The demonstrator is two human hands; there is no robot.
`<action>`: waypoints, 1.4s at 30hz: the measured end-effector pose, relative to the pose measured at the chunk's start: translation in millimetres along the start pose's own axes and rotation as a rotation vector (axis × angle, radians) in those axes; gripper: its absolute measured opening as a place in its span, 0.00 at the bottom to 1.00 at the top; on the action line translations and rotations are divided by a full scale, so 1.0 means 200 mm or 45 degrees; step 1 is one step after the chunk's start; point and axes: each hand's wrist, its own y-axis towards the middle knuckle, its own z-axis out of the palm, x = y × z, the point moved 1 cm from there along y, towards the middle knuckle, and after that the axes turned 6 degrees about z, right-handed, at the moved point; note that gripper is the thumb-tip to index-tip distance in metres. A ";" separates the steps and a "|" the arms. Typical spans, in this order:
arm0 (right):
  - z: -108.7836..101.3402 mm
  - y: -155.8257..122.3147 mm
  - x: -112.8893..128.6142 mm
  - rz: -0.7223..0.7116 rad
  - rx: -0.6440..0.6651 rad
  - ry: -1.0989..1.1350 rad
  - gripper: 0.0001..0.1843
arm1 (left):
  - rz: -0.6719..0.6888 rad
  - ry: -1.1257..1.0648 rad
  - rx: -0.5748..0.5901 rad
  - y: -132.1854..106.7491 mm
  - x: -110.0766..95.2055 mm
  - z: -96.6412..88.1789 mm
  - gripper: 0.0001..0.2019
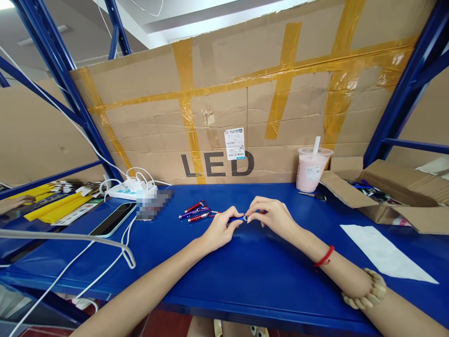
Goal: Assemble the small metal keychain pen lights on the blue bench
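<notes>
Near the middle of the blue table, my left hand (221,228) grips a small blue penlight (238,219) between thumb and fingers. My right hand (271,215) pinches at the silvery end of the same penlight; the exact part is too small to make out. Just left of my left hand lie a few more slim metal penlights: a red one (194,206), a purple one (189,214) and another red one (198,217). They have small rings or straps at their ends. My fingers hide much of the blue penlight.
A power strip (131,189) with white cables and a phone (114,220) lie on the left. On the right are a pink drink cup (310,169), a dark pen-like item (313,195), an open carton (389,210) and white paper (387,252). Another person's hand (17,202) shows far left.
</notes>
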 end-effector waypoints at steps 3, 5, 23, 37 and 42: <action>0.00 0.00 -0.01 -0.030 0.024 0.002 0.06 | 0.045 0.047 -0.008 0.00 -0.01 0.00 0.06; 0.00 0.00 -0.02 -0.027 0.029 0.026 0.07 | 0.056 0.071 -0.029 0.00 -0.01 0.00 0.05; 0.04 0.03 -0.01 0.310 0.059 0.400 0.18 | 0.351 0.342 -0.273 0.00 0.02 0.01 0.04; 0.02 0.03 0.01 0.659 0.203 0.463 0.25 | 0.329 0.376 -0.225 0.02 0.02 -0.01 0.05; 0.01 0.03 0.01 0.622 0.190 0.426 0.24 | 0.325 0.383 -0.196 0.02 0.01 -0.02 0.11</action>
